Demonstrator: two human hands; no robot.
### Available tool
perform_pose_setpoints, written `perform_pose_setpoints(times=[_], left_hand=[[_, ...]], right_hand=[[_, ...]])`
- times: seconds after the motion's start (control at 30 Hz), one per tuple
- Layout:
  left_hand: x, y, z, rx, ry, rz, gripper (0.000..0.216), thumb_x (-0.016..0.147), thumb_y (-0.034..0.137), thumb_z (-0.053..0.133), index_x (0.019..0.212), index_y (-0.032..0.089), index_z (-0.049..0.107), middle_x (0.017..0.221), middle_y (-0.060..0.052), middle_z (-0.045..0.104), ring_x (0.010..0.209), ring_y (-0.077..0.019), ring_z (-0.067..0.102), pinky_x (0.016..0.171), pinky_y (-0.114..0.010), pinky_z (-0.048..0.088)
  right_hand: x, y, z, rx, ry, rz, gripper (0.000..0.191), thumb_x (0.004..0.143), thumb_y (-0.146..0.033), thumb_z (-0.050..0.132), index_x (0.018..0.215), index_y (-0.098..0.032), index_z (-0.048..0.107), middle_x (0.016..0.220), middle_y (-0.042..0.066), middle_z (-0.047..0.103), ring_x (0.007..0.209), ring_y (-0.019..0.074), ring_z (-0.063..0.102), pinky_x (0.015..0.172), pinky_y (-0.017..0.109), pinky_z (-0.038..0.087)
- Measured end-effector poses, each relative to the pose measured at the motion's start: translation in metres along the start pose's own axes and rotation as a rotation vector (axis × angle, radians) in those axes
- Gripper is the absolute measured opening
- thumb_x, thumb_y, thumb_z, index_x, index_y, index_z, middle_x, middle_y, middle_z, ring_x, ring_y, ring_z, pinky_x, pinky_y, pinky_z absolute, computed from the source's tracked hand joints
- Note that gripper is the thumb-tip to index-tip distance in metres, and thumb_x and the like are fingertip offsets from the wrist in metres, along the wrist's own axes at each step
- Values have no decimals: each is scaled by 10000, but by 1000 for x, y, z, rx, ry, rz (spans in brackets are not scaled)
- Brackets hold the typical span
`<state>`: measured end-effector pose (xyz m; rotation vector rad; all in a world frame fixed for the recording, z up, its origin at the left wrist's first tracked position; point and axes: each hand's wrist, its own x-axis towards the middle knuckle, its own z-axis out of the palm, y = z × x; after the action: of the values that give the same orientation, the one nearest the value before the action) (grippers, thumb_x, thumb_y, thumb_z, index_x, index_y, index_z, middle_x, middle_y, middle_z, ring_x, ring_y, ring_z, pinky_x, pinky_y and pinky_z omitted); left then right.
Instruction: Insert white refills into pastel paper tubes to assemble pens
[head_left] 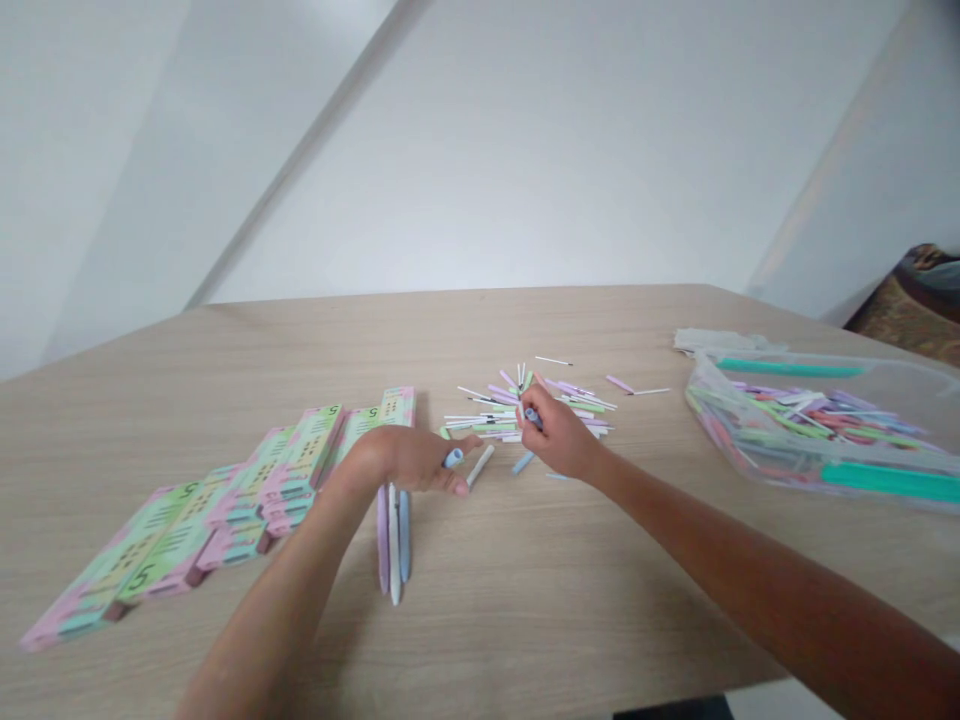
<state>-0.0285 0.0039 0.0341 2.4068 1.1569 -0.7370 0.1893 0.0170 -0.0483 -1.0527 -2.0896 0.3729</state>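
Observation:
My left hand (416, 458) is closed around a light blue pen barrel (453, 458), its thumb and forefinger stretched toward a white pen barrel (481, 467) on the table. Just below that hand, several pens (394, 560) in purple, white and blue lie side by side, their upper ends partly hidden. My right hand (559, 432) grips a blue pen part (533, 418) over the near side of a loose pile of pen parts (491, 420), with white refills and purple and green barrels. Another blue barrel (523, 462) lies between the hands.
Pink and green pen boxes (300, 455) lie overlapping at the left. On the right stands a clear plastic bin (780, 470) with teal handles, holding many pen parts. A crumpled clear bag (724, 342) lies behind it. The wooden table (480, 620) ends at a white wall.

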Motion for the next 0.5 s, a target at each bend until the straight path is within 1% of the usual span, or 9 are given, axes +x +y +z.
perform_pose_setpoints(times=[0.03, 0.07, 0.13, 0.2, 0.3, 0.43, 0.5], left_hand=[[1, 1, 0, -1, -4, 9, 733, 844, 547, 433, 1434, 187, 189, 1311, -165, 498, 1100, -285, 527, 868, -340, 406], [3, 3, 0, 1, -5, 18, 732, 841, 551, 436, 1427, 175, 212, 1319, -182, 484, 1114, -295, 517, 876, -351, 403], [5, 7, 0, 2, -10, 20, 706, 836, 551, 441, 1400, 158, 284, 1273, -189, 526, 1085, -306, 536, 866, -364, 413], [6, 10, 0, 6, -12, 2, 654, 831, 543, 450, 1353, 158, 371, 1155, -161, 617, 986, -296, 586, 822, -358, 440], [4, 13, 0, 13, 3, -1, 569, 831, 535, 451, 1258, 161, 482, 1029, -130, 670, 851, -264, 619, 763, -336, 461], [2, 14, 1, 24, 16, 35, 565, 831, 529, 456, 1268, 171, 463, 976, -112, 678, 791, -237, 615, 726, -311, 464], [2, 14, 1, 27, 13, 43, 547, 836, 508, 458, 1261, 164, 469, 946, -104, 682, 773, -232, 614, 712, -301, 464]], right_hand=[[-2, -9, 0, 175, 92, 41, 84, 801, -148, 428, 854, -210, 447, 686, -29, 469, 578, 115, 431, 557, 240, 349], [-3, -19, 2, 351, 145, 58, 76, 815, -152, 419, 856, -214, 437, 696, -33, 463, 571, 108, 424, 551, 236, 352], [-6, -38, 6, 649, 141, 66, 58, 838, -171, 426, 867, -219, 438, 698, -39, 461, 553, 97, 415, 531, 229, 351], [-9, -52, 12, 826, 105, 68, 24, 848, -202, 459, 865, -217, 456, 674, -43, 458, 538, 91, 403, 510, 223, 338], [-11, -60, 21, 930, 138, 68, 58, 845, -256, 515, 857, -212, 479, 682, -35, 480, 539, 87, 396, 505, 223, 330], [-12, -58, 23, 1019, 235, 74, 115, 834, -291, 549, 885, -227, 468, 794, -12, 544, 534, 83, 387, 494, 225, 328], [-14, -59, 21, 1037, 256, 70, 112, 835, -286, 547, 885, -235, 461, 812, -10, 556, 528, 84, 380, 490, 226, 325]])
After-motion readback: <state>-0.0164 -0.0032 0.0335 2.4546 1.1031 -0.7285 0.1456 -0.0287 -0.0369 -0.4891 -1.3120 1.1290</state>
